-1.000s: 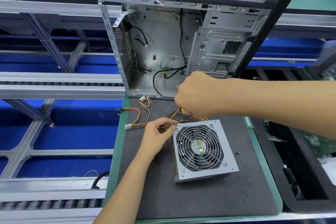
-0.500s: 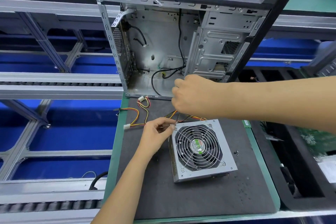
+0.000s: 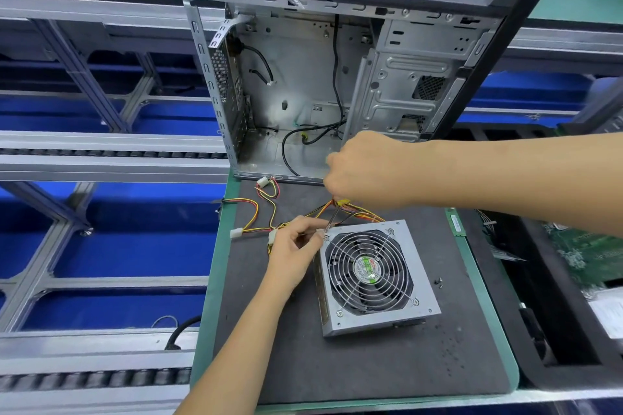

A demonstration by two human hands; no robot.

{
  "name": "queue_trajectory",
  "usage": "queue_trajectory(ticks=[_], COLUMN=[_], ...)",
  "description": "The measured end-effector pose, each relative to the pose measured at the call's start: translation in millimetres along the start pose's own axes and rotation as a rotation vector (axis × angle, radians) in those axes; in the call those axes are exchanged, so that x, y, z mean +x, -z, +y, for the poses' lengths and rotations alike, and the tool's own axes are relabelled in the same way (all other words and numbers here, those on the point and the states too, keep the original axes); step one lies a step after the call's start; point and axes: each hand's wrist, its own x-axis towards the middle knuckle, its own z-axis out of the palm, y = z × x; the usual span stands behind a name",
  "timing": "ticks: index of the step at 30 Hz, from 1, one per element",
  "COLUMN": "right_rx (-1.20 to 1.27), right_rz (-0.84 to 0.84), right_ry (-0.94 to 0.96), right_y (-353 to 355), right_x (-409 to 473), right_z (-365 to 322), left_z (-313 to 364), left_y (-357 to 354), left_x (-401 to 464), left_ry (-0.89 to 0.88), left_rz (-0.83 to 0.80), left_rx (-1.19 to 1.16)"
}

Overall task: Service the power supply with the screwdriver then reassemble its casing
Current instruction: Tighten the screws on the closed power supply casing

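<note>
Servicing in progress, early to mid stage by my judgement: supply (image 3: 377, 276) lies fan-up on the mat (image 3: 337, 364), right of centre, its casing closed, wires (image 3: 263, 209) trailing toward the mat's left edge. Left hand (image 3: 293, 246) pinches at the supply's far-left corner, fingertips curled beside the screw there. Screwdriver (image 3: 332, 217), tip on that corner, is gripped by the right hand (image 3: 367, 172), fist closed over the handle. Two loose screws (image 3: 439, 282) lie right of the supply. Remaining: lid work, reassembly. Unclear: handle hidden by fist; whether the screw goes in or out; supply's underside.
</note>
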Motion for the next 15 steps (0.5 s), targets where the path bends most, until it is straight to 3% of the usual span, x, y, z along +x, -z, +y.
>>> queue_trajectory(ticks=[9, 15], right_rx=[0.141, -0.02], right_rz=[-0.028, 0.06], right_ry=[-0.011, 0.014], right_y=[-5.2, 0.9], right_x=[0.0, -3.2], right_z=[-3.7, -10.0], left_z=[-1.0, -1.5], left_y=[2.2, 0.6], left_x=[0.4, 0.2], left_ry=[0.011, 0.022], left_rz=[0.001, 0.023], left_rx=[-0.012, -0.036])
